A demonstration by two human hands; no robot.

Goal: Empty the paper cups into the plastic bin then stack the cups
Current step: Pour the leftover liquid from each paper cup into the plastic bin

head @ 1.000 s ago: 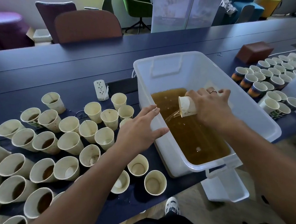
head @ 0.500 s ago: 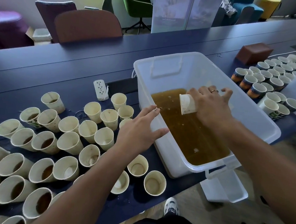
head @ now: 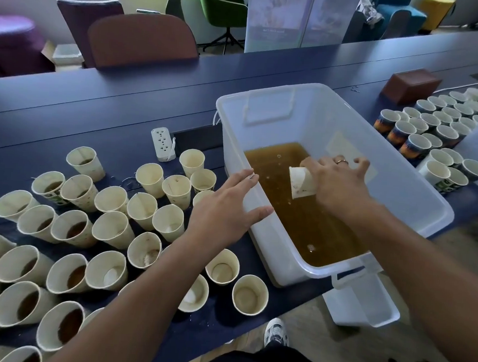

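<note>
Item: bench (head: 101, 109), dark blue, viewed from above

Nearest edge, left: a crowd of cream paper cups (head: 110, 228), set upright and close together; brown liquid is seen in several, pale residue in others. Two cups (head: 249, 294) are placed apart from the crowd, just beside the near corner of the bin

Left hand (head: 224, 208): fingers straight and spread, nothing grasped; fingertips are laid against the left rim of the plastic bin (head: 418, 193), above the cups

Plastic bin: translucent white, rectangular, placed on the bench at centre right; its near end is seen to overhang the bench edge. It is partly filled with amber-brown liquid (head: 300, 222)

Right hand (head: 337, 179): fingers curled round one paper cup (head: 301, 182), a ring worn on one finger. The cup is held inside the bin just above the liquid, tipped on its side with the mouth turned left

Behind the cups: a white power strip (head: 163, 144), lying flat beside the bin's left wall

Far right: a second group of printed cups (head: 433, 132), upright in rows, and a brown box (head: 411, 85) behind them

Beyond the bench: chairs (head: 143, 41)
</note>
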